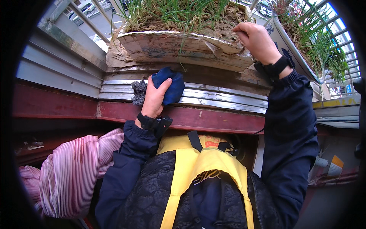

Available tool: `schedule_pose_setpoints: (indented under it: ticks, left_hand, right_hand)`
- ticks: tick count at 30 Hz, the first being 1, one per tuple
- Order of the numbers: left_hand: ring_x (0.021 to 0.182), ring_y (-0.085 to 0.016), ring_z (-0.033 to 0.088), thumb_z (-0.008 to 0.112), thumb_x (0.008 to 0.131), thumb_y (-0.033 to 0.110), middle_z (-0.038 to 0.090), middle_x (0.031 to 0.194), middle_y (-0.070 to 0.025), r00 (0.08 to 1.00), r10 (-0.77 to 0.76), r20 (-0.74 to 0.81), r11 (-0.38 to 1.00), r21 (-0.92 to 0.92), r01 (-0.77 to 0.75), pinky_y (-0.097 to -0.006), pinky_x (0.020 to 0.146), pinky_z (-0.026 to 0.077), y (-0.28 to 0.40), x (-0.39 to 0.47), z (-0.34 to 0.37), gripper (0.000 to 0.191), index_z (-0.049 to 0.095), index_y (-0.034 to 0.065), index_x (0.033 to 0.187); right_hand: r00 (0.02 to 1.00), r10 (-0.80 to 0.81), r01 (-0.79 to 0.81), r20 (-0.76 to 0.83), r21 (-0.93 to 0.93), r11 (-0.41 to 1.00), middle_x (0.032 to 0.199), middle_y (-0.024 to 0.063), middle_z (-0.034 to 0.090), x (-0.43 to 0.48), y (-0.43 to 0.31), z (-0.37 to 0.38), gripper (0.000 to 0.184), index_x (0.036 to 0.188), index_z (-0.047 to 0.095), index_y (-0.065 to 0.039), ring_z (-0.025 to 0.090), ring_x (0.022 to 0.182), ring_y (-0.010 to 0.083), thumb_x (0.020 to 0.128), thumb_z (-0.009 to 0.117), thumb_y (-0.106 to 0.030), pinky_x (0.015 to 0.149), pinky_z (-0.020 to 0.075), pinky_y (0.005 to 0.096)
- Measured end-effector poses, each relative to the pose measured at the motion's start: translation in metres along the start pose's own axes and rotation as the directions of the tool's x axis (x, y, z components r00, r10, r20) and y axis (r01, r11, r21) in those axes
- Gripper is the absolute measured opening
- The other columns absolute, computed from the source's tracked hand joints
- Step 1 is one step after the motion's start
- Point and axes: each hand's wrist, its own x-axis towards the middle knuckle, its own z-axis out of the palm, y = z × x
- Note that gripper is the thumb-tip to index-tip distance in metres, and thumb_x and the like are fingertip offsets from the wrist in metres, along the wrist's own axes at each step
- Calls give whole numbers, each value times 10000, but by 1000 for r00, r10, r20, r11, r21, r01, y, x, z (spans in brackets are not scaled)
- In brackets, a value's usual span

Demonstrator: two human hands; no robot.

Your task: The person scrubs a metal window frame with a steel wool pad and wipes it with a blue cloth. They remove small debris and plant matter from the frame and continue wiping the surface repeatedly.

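Note:
My left hand [154,96] grips a dark blue cloth [174,86] over the metal window track [223,98]. A clump of dark grey fibrous material [139,93] sticks out on the left side of that hand; whether it is held or lies on the track is unclear. Up at the right corner of a worn foam planter box [183,47], my right hand [256,41] has its fingers bent together above the soil [211,28]. Anything pinched between those fingertips is too small to make out. Green onion-like shoots [183,11] grow thickly in the box.
A second, white planter [297,48] with similar shoots stands to the right. Metal railing bars [87,17] rise beyond the boxes. A dark red sill [183,116] runs before me. Knotted pink striped fabric [70,174] hangs at left. I wear a yellow apron [211,163].

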Motion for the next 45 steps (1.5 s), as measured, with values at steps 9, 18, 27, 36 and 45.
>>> schedule_pose_setpoints:
  ticks: [9,18,27,36,45]
  left_hand:
    - [1031,-179,610,739,898,124,585,1160,-92,1000,1,16,1000,-13,-1,-327,899,541,0,-2,-1,504,453,-3,1293]
    - [1027,-189,629,722,911,100,600,1170,-102,998,-54,-20,998,8,54,-335,894,554,6,-3,1,484,454,2,1302]
    - [1051,-216,660,657,939,35,617,1206,-107,977,-178,-120,972,-174,155,-372,892,579,21,-9,17,406,476,26,1301]
    - [1060,-196,643,645,947,42,614,1205,-90,966,-223,-132,966,-163,201,-369,914,562,24,-7,20,403,480,36,1315]
    - [1072,-190,632,640,950,47,609,1215,-89,970,-207,-126,972,-141,189,-354,930,545,22,-7,17,405,477,37,1321]
  right_hand:
    - [997,-74,73,1,82,994,892,158,651,-6,-30,5,118,947,643,-13,641,880,355,901,645,-122,784,526,417]
    - [820,-199,47,536,283,958,878,155,637,-60,-42,54,102,915,648,-32,638,885,370,861,665,-116,787,530,450]
    - [788,-206,-37,580,379,925,936,142,628,-71,-21,98,203,1018,673,-67,647,891,369,818,648,-49,767,543,444]
    - [673,-357,37,648,452,891,1041,121,590,-62,-17,116,346,1169,667,-97,612,966,353,835,588,-53,790,526,433]
    - [627,-504,194,594,507,840,954,100,592,-58,-11,123,55,828,611,-43,592,963,309,808,580,-84,841,533,400]
